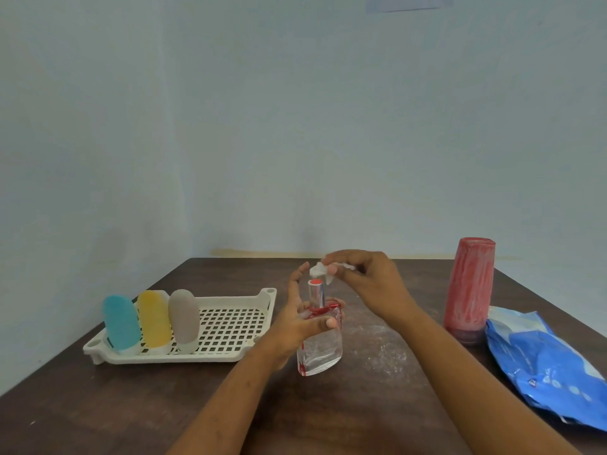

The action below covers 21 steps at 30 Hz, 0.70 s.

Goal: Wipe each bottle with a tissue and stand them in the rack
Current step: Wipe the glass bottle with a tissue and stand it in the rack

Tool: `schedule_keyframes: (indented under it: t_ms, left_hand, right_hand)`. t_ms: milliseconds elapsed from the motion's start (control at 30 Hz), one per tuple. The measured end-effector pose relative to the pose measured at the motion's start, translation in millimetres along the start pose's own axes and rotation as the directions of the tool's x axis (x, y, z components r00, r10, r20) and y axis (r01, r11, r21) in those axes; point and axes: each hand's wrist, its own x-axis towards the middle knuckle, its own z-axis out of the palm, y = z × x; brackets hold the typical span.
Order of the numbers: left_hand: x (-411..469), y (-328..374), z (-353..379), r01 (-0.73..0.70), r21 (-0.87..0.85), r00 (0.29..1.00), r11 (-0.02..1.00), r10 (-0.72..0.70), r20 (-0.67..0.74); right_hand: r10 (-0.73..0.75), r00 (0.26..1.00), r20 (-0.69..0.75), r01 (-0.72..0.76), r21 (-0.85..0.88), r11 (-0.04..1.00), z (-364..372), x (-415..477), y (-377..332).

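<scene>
**Tissue held over the glass bottle's cap**

The left hand (pixel 297 318) grips a clear glass bottle (pixel 320 348) with red trim, fingers and thumb curled round its shoulder, holding it upright above the dark wooden surface (pixel 377 405). The right hand (pixel 364 280) pinches a crumpled white tissue (pixel 320 270) just above the bottle's silver cap (pixel 316 292). To the left lies a cream perforated rack (pixel 230 323), in which a blue bottle (pixel 121 321), a yellow bottle (pixel 153 318) and a grey bottle (pixel 184 318) stand side by side, caps down. At the right stands a tall red bottle (pixel 469 290), just beside a blue tissue packet (pixel 545 366).
</scene>
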Motion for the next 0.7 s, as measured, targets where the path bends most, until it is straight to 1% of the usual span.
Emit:
schedule_keyframes:
  t_ms: [67, 167, 300, 367, 433, 533, 600, 700]
  left_hand:
    - [0.7, 0.6, -0.2, -0.005, -0.028, 1.000, 1.000, 0.004, -0.017]
    - [1.1, 0.3, -1.3, -0.011, -0.053, 1.000, 0.999, 0.010, -0.023]
    - [0.3, -0.1, -2.1, -0.017, -0.042, 0.998, 0.999, 0.015, -0.055]
    - [0.0, 0.1, -1.3, -0.020, -0.040, 0.999, 0.999, 0.018, -0.050]
    - [0.0, 0.7, -0.5, -0.016, -0.038, 0.999, 0.999, 0.014, -0.044]
    - [0.5, 1.3, -0.8, -0.011, -0.041, 1.000, 0.999, 0.010, -0.021]
    - [0.5, 1.3, -1.6, 0.000, -0.059, 1.000, 0.998, -0.002, -0.029]
    - [0.2, -1.5, -3.1, -0.003, -0.081, 0.998, 0.997, -0.002, -0.065]
  right_hand:
    - [-0.039, 0.999, -0.028, 0.038, -0.038, 0.999, 7.4, -13.1, 5.8]
    - [-0.143, 0.988, -0.057, 0.136, -0.119, 0.984, 19.0, -31.0, 18.0]
    - [-0.224, 0.975, -0.011, 0.217, -0.197, 0.956, 22.3, -40.4, 23.9]
    - [-0.291, 0.956, 0.026, 0.289, -0.246, 0.925, 20.2, -39.5, 20.0]
    - [-0.324, 0.945, 0.049, 0.323, -0.300, 0.897, 20.6, -36.9, 13.8]
    - [-0.341, 0.939, 0.036, 0.330, -0.364, 0.871, 26.7, -31.7, 10.4]
    - [-0.315, 0.949, -0.017, 0.292, -0.330, 0.897, 30.9, -27.1, 14.3]
    - [-0.118, 0.987, -0.109, 0.098, -0.174, 0.980, 28.9, -23.1, 23.7]
